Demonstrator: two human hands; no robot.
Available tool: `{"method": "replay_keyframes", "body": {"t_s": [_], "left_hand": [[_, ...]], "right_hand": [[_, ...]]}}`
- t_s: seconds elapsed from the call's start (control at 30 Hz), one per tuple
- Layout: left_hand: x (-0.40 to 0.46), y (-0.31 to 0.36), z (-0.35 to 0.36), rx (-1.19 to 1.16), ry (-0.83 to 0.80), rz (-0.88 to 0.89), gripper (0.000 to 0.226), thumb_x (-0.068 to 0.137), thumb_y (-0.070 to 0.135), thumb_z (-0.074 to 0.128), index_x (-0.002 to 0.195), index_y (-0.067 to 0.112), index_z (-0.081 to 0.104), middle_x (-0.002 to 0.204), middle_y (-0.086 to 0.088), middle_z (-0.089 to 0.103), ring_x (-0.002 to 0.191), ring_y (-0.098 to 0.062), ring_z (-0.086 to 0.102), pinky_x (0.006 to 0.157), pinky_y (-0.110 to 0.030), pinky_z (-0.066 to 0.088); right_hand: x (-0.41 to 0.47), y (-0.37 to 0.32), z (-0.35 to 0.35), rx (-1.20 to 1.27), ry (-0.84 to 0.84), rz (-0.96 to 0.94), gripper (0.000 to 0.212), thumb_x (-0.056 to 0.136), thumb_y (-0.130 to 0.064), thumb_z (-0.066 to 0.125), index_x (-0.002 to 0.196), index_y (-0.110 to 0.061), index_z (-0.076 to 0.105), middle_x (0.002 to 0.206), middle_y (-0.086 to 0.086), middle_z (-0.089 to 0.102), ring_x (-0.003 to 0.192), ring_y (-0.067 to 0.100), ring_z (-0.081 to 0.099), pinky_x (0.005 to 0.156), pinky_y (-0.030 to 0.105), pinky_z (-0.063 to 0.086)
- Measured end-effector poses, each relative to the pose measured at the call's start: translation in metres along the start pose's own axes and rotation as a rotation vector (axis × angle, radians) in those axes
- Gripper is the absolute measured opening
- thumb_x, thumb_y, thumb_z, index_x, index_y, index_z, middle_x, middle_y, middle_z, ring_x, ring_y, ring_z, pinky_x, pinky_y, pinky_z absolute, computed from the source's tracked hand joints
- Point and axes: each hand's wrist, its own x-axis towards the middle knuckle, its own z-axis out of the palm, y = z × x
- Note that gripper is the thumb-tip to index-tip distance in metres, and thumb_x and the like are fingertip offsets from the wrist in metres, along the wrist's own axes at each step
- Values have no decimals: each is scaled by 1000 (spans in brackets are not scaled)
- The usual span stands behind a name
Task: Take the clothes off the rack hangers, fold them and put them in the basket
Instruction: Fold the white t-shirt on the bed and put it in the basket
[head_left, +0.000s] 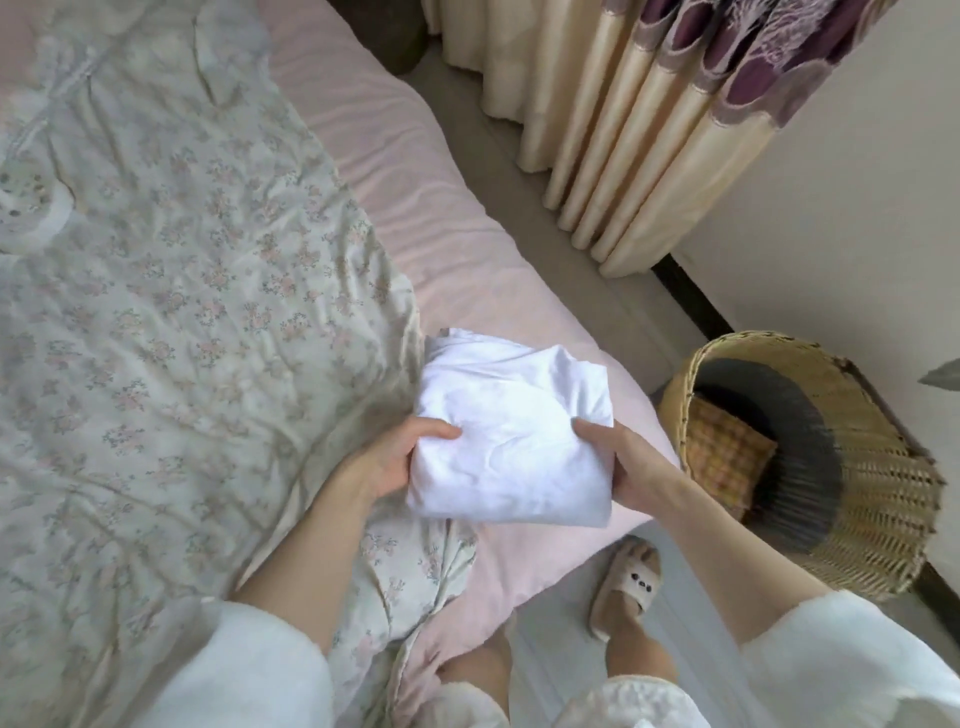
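A folded white garment is held over the corner of the bed. My left hand grips its left edge, thumb on top. My right hand grips its right edge, thumb on top as well. To the right, on the floor, stands a woven wicker basket with a dark lining. Inside it lies a folded orange checked cloth. No rack or hangers are in view.
The bed has a pink sheet and a floral quilt spread over its left part. Cream and purple curtains hang at the back. My slippered foot stands on the floor between bed and basket.
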Motion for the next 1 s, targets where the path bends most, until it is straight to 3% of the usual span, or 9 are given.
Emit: {"method": "replay_keyframes", "body": {"t_s": [0.13,0.23,0.43,0.53,0.67,0.77,0.87,0.93,1.0], "left_hand": [[28,-9,100,-34,-41,-3,38,84,38,63,106,6,66,101,-12,72,92,-23,68,82,-33,51],[58,-22,177,17,-43,-3,49,83,47,62,117,11,62,111,-12,69,102,-22,65,93,-37,49],[150,-55,329,236,-20,90,29,95,24,52,123,17,54,118,-6,64,108,-21,62,93,-34,48],[211,-85,377,334,43,97,31,85,40,56,113,27,56,120,-4,63,108,-23,60,99,-42,46],[291,-122,410,410,96,61,35,98,33,44,129,21,49,126,-5,57,115,-26,55,101,-44,44],[364,-145,424,427,189,93,36,98,27,43,131,16,49,126,-9,56,113,-30,53,100,-44,43],[439,-169,428,548,300,136,41,97,27,41,136,13,44,133,-12,51,119,-33,49,103,-45,40],[473,-187,426,743,390,179,49,94,23,44,140,9,36,139,-16,43,124,-35,43,105,-43,36],[487,-199,422,1144,480,308,56,91,19,49,142,7,30,142,-17,35,129,-36,35,104,-44,33]], "right_hand": [[-31,0,-93,132,89,-44,35,89,-17,58,124,-17,53,117,8,67,106,29,64,85,44,51],[-51,-5,-169,168,188,-36,32,87,-18,61,118,-19,55,112,6,68,101,30,65,81,44,53],[-51,-1,-331,201,442,-83,39,88,-18,62,126,-17,53,114,8,67,102,31,64,91,52,49],[-22,13,-392,209,557,-102,40,89,-19,61,127,-18,50,115,7,64,101,30,62,91,51,49],[35,42,-447,124,676,-131,46,90,-23,58,134,-14,44,125,6,57,108,28,57,95,46,48],[93,67,-485,104,733,-177,31,93,-19,54,123,-14,50,119,8,59,105,27,59,93,45,49],[159,91,-520,5,778,-193,33,93,-20,52,126,-14,49,120,10,59,109,30,56,95,47,47],[191,105,-538,-183,821,-131,43,93,-20,51,135,-13,41,127,13,54,115,34,52,95,43,45],[211,117,-548,-486,900,17,60,92,-21,51,145,-14,25,138,16,42,123,37,43,97,43,39]]}}
